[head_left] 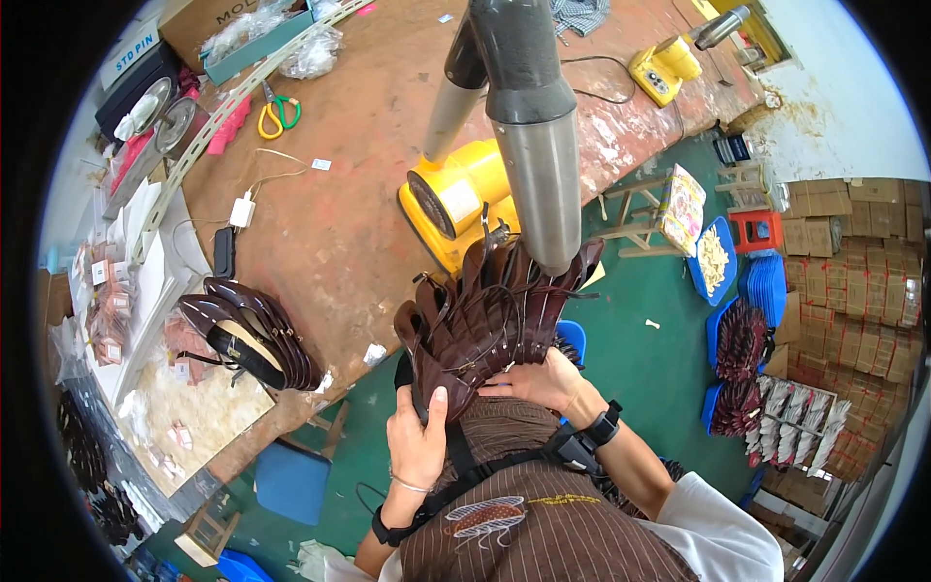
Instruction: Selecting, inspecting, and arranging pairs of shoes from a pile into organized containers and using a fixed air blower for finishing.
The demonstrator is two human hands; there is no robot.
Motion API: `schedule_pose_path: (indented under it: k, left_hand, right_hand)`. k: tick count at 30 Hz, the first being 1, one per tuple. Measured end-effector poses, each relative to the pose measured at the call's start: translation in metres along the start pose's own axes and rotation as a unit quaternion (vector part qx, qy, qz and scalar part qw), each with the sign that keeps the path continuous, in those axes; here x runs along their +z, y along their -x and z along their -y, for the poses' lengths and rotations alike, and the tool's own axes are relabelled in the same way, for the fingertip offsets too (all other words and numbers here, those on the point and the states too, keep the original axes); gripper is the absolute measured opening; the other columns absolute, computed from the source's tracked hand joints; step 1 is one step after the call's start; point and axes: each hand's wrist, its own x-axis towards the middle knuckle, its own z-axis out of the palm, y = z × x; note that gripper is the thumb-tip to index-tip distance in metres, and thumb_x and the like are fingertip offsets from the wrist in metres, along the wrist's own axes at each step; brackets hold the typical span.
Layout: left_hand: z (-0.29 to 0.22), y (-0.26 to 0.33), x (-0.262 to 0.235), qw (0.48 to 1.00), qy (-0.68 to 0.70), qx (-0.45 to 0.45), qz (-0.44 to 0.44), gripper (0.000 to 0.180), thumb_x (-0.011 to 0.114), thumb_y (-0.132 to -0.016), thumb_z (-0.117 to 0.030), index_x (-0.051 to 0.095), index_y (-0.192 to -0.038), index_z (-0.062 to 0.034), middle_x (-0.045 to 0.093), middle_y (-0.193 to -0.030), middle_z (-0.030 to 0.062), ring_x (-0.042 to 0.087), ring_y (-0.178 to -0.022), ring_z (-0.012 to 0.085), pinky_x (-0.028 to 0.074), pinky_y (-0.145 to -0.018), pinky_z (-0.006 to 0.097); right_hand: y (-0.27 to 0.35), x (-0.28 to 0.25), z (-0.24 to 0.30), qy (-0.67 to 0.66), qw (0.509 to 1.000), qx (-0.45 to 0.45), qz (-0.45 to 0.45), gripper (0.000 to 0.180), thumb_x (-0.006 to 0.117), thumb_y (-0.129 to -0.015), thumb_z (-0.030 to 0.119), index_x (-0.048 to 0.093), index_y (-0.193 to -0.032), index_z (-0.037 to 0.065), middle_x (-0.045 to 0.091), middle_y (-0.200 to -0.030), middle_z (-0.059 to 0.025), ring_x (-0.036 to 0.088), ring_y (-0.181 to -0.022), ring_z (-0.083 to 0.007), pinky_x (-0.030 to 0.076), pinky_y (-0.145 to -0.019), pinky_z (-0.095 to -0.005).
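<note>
A row of glossy dark burgundy strapped shoes [488, 325], packed side by side, is held in front of my body at the table edge. My left hand [417, 438] grips the row's near left end, thumb on the outermost shoe. Under its near right side, my right hand [545, 381] supports the shoes with fingers pointing left; the shoes partly hide its fingertips. The metal nozzle [539, 179] of a yellow hot-air blower [451, 202] comes down over the row, its tip close to the shoes. Thin straps and buckles hang among them.
More burgundy shoes [254, 335] stand on the table [330, 223] at left. Behind them are scissors [278, 114] and a white charger [242, 210]. A second yellow blower [666, 70] sits far right. Stools [640, 209], a blue basin [716, 260] and stacked cartons [853, 281] are at right.
</note>
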Motion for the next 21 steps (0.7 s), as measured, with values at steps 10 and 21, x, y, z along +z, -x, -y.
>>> schedule_pose_path:
  k: [10,21]
  left_hand:
    - [0.017,0.009,-0.011,0.999,-0.045,-0.022,-0.016,0.06,0.053,-0.093,-0.044,0.052,-0.111,0.0132,0.061,-0.077,0.0327,0.063,-0.077,0.0462,0.049,-0.067,0.046]
    - [-0.01,-0.031,0.034,0.989,0.069,0.109,0.074,0.055,0.062,-0.09,-0.038,0.052,-0.119,0.008,0.064,-0.103,0.0262,0.064,-0.093,0.0374,0.051,-0.074,0.039]
  right_hand:
    - [-0.009,0.005,-0.016,0.001,0.999,0.023,-0.029,0.051,0.034,-0.097,0.027,0.039,-0.132,-0.009,0.041,-0.133,-0.0316,0.039,-0.126,-0.0463,0.027,-0.111,-0.0616]
    - [0.032,-0.026,-0.003,-0.026,0.994,-0.103,0.03,0.053,0.041,-0.096,0.041,0.048,-0.132,0.002,0.045,-0.139,-0.0197,0.041,-0.128,-0.0395,0.026,-0.112,-0.0563]
